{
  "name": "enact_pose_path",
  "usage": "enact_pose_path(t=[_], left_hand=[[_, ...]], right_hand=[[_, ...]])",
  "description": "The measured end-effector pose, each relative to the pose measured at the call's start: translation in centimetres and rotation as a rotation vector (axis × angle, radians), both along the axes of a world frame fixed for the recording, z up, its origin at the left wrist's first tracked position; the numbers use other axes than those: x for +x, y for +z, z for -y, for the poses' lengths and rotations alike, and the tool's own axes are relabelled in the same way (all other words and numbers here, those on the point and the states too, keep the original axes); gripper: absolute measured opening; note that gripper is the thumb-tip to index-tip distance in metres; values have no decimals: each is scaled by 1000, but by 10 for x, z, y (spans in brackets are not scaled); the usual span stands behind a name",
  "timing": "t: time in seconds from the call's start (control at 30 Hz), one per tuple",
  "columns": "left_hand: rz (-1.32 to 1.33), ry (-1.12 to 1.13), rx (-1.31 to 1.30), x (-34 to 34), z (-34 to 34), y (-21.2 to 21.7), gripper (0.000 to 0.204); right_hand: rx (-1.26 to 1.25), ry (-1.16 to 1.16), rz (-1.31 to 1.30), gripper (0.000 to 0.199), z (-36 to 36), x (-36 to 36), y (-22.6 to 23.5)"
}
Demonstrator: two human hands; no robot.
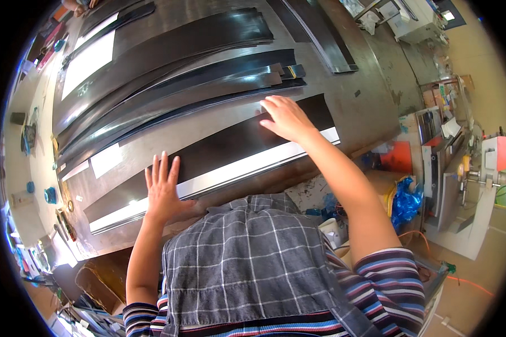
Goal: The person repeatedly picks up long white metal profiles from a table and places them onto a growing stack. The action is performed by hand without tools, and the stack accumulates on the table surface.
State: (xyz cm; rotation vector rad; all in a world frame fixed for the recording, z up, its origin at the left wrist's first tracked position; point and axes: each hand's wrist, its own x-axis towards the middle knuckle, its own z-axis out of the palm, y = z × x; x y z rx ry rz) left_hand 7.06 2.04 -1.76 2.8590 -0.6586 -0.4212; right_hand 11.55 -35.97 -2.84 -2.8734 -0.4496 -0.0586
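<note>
A long black strip of sheet material (219,147) lies along the near edge of the metal table, in front of my body. Its near side shows a white band (253,162) running the full length. Toward the strip's left part, my left hand (164,188) rests with its fingers spread, palm down over the black and white. My right hand (287,118) lies over the strip's right part, fingers stretched forward and thumb apart. Neither hand grips anything that I can see. Parts of the strip are hidden under both hands.
Beyond the strip, stacks of long dark sheets (168,62) cover the table (371,95). More dark strips (320,33) lie at the far right. White sheets (90,64) show at the left. A blue plastic bag (406,203) and a red-orange piece (396,156) sit right of the table's near edge.
</note>
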Motion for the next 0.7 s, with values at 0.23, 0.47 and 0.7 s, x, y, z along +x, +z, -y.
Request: enact_pose_path(t=[0.23,0.47,0.7], left_hand=[[-65,-9,30,-1,16,4,118],[-86,-15,71,-2,24,15,122],[-179,-6,162,5,24,0,122]], right_hand=[[37,33,-70,34,2,-8,-26],[42,-18,92,41,10,-14,-27],[239,-113,-152,34,22,3,-20]])
